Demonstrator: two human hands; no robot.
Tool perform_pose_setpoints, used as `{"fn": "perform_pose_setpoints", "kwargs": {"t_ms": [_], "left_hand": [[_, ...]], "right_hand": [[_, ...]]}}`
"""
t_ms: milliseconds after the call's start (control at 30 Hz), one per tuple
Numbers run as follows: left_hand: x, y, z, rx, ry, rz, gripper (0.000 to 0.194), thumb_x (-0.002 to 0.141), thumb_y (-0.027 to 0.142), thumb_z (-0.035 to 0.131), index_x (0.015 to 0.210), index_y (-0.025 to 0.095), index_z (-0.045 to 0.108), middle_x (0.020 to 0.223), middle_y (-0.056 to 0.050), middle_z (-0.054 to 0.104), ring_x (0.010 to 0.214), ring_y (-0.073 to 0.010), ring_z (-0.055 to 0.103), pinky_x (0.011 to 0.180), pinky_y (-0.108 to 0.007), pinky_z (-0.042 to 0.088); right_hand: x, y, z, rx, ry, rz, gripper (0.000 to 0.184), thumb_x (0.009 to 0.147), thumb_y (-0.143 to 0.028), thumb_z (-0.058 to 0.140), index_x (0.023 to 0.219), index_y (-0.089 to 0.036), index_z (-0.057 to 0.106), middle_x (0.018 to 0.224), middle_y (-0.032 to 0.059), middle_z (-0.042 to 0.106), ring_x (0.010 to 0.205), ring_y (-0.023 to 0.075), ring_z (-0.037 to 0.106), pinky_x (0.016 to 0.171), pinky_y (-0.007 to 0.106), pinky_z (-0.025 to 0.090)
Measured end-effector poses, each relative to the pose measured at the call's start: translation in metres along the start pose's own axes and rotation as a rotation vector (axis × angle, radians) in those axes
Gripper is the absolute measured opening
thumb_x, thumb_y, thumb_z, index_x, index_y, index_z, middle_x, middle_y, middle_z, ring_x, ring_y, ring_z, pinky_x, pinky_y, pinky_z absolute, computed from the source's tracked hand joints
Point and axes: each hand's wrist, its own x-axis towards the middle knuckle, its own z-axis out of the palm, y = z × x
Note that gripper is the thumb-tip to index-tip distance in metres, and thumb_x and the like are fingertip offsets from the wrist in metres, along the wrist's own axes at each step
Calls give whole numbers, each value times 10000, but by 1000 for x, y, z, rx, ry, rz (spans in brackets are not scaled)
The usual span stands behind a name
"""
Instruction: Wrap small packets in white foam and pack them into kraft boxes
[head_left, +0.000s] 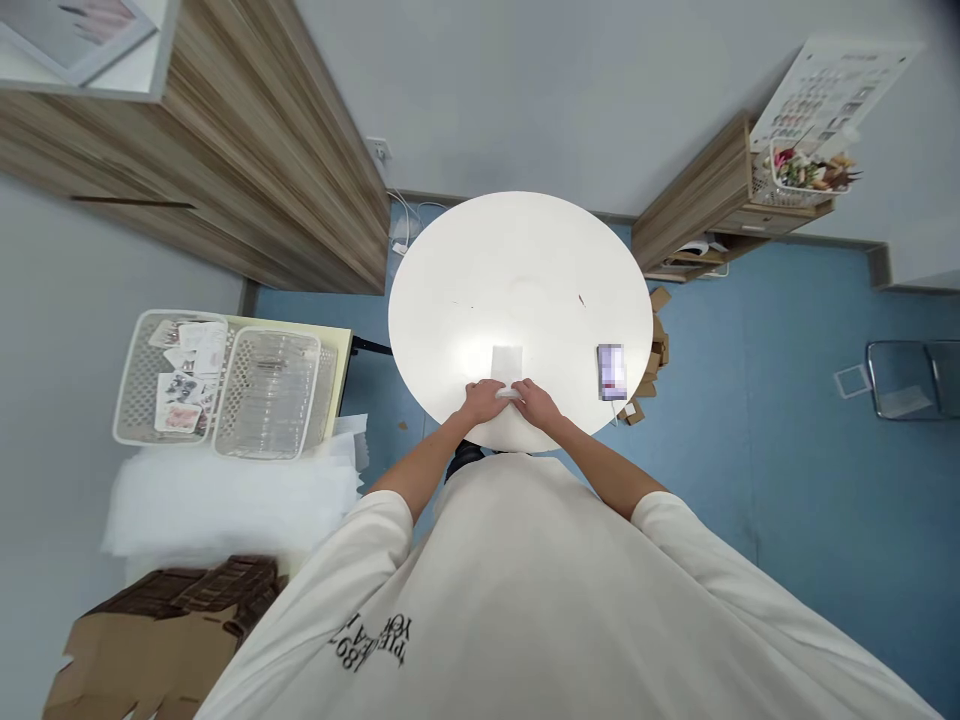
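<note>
A thin, translucent whitish sheet (pixel 507 360) lies flat near the front edge of the round white table (pixel 517 240). Its near end forms a small white folded or rolled bundle (pixel 508 393) between my hands. My left hand (pixel 484 400) grips the left end of this bundle with its fingers closed. On the right end, the fingers of my right hand (pixel 535 402) are closed in the same way. Whether anything is inside the bundle, I cannot tell.
A phone (pixel 611 372) with a cable lies at the table's right. Leftward, two white baskets (pixel 266 455) hold printed cards and clear packets, beside white sheets (pixel 232 500) and cardboard (pixel 142 650). Wooden cabinets (pixel 300 150) stand behind; flattened cardboard (pixel 654 350) lies right.
</note>
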Motion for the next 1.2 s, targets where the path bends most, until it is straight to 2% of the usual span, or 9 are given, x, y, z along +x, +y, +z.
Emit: {"fn": "perform_pose_setpoints", "kwargs": {"t_ms": [100, 200, 300, 400, 533, 600, 733, 900, 1200], "left_hand": [[6, 2, 4, -181, 96, -105, 371, 984, 402, 432, 1278, 240, 591, 1364, -81, 615, 1256, -265, 562, 1069, -406, 410], [8, 5, 10, -300, 232, -200, 424, 1003, 354, 423, 1393, 202, 484, 1392, -129, 570, 1236, -249, 579, 1013, -373, 470], [5, 6, 19, -247, 311, -162, 554, 963, 246, 471, 1501, 187, 351, 1478, -157, 473, 1295, -272, 537, 1048, -417, 464], [0, 5, 25, -110, 263, -63, 633, 928, 198, 499, 1534, 180, 317, 1561, -164, 371, 1372, -307, 464, 1099, -464, 428], [-2, 3, 25, 80, 119, -50, 695, 915, 211, 527, 1568, 184, 291, 1657, -176, 212, 1432, -347, 397, 1115, -481, 395], [-1, 1, 24, 155, 79, -41, 720, 918, 221, 523, 1588, 176, 262, 1672, -189, 173, 1441, -361, 387, 1122, -486, 374], [-1, -2, 25, 278, 73, 25, 801, 900, 201, 512, 1625, 185, 172, 1695, -173, 124, 1486, -376, 313, 1136, -499, 329], [-3, -5, 26, 374, 88, 124, 863, 856, 136, 500, 1635, 159, 131, 1700, -154, 137, 1524, -353, 230, 1190, -523, 230], [-6, -29, 1, 358, 58, 139, 785, 883, 157, 508, 1613, 182, 221, 1709, -139, 95, 1499, -365, 285, 1156, -495, 301]], "right_hand": [[13, 2, -6, 13, 2, 68, 278, 1022, -303, 467, 1267, -215, 564, 1147, 88, 601, 888, 208, 605, 777, 303, 472], [34, 2, -12, -11, 11, 131, 320, 1014, -306, 488, 1303, -191, 561, 1176, 120, 611, 984, 242, 613, 834, 319, 471], [53, 2, -13, 7, 38, 193, 354, 999, -295, 511, 1333, -179, 532, 1204, 137, 615, 1056, 263, 605, 877, 331, 465], [62, 0, -11, 46, 90, 264, 385, 984, -295, 528, 1348, -179, 481, 1207, 131, 608, 1037, 258, 606, 869, 342, 474], [58, -3, -6, 52, 120, 299, 296, 996, -297, 480, 1271, -197, 522, 1271, 128, 561, 959, 237, 619, 817, 351, 500], [50, -4, -2, 34, 132, 278, 279, 995, -284, 468, 1245, -201, 560, 1335, 133, 528, 1016, 244, 618, 842, 355, 508], [34, -4, 6, 28, 180, 244, 405, 974, -255, 485, 1368, -181, 543, 1489, 154, 434, 1228, 278, 560, 999, 380, 480], [30, -13, 10, 175, 166, 298, 483, 972, -201, 417, 1438, -143, 532, 1429, 139, 561, 1262, 232, 568, 1090, 346, 440], [50, -44, 15, 292, 162, 393, 562, 909, -246, 522, 1460, -142, 542, 1315, 115, 672, 1167, 228, 640, 1047, 334, 480]]}}
